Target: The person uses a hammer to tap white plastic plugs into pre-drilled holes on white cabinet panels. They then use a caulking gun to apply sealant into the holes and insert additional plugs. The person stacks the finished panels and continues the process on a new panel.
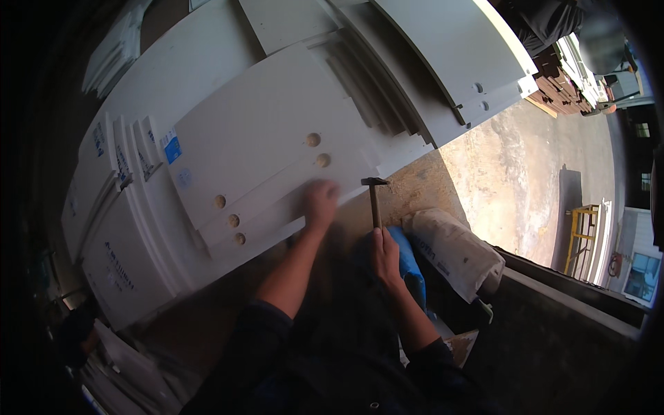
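A hammer (375, 205) with a dark head and a wooden handle stands upright in my right hand (385, 254), which is wrapped round the lower part of the handle. To its left, my left hand (321, 205) hovers at or over the near edge of a white panel (256, 131); motion blurs its fingers, and I cannot tell if it touches the panel or holds anything. Round holes (323, 160) with a bare wood-coloured inside are cut near that panel's edge, some of them left of my left hand.
More white panels (443, 41) lie stacked at the far side, and wrapped panels (131, 235) with blue print at the left. Beside my right forearm are a blue bag (408, 259) and a pale sack (453, 245). A yellow frame (582, 238) stands on the sunlit floor (508, 180) at right.
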The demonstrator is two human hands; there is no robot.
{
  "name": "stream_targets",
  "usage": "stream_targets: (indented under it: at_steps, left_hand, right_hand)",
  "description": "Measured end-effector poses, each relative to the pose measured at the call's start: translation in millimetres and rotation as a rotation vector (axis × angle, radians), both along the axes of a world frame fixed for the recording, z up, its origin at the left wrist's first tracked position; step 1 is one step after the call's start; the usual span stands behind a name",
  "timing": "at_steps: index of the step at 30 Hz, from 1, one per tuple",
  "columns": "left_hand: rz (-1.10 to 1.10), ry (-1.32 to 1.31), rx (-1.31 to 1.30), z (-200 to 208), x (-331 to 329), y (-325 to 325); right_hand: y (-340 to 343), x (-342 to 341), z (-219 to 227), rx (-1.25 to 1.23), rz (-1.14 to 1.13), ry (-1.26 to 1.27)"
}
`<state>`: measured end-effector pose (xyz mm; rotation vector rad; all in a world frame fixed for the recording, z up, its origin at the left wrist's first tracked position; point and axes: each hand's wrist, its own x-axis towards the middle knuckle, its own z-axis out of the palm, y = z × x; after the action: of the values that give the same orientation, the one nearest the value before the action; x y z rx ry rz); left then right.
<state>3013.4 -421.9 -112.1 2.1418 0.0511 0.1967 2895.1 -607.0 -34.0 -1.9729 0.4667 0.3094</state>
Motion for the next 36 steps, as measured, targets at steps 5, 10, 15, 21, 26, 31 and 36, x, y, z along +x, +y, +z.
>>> stream_targets:
  at_steps: [5,10,15,21,26,31,36]
  left_hand:
    - [0.059,-0.124,0.027,3.3,-1.7,-4.2]
    - [0.044,-0.062,-0.022,-3.1,-3.4,-1.9]
    - [0.068,-0.012,-0.022,-1.5,-3.8,-5.4]
    - [0.152,0.012,-0.016,2.1,-0.8,-10.5]
    - [0.121,0.011,0.016,-3.1,-2.2,-6.0]
    - [0.094,0.001,0.056,0.2,-1.0,-3.6]
    - [0.08,-0.009,0.064,2.5,-3.1,-4.1]
  right_hand:
    - [3.5,20.2,9.7,-0.214,0.207,-0.08]
    - [13.1,30.6,21.6,-0.204,0.188,0.031]
    - [15.1,32.3,15.8,-0.262,0.222,0.063]
    - [17.2,34.3,16.8,-0.272,0.206,0.07]
    - [17.8,40.6,28.1,-0.277,0.224,0.071]
    - [21.8,37.8,20.4,-0.316,0.257,0.055]
    - [24.0,34.0,26.4,-0.323,0.23,0.057]
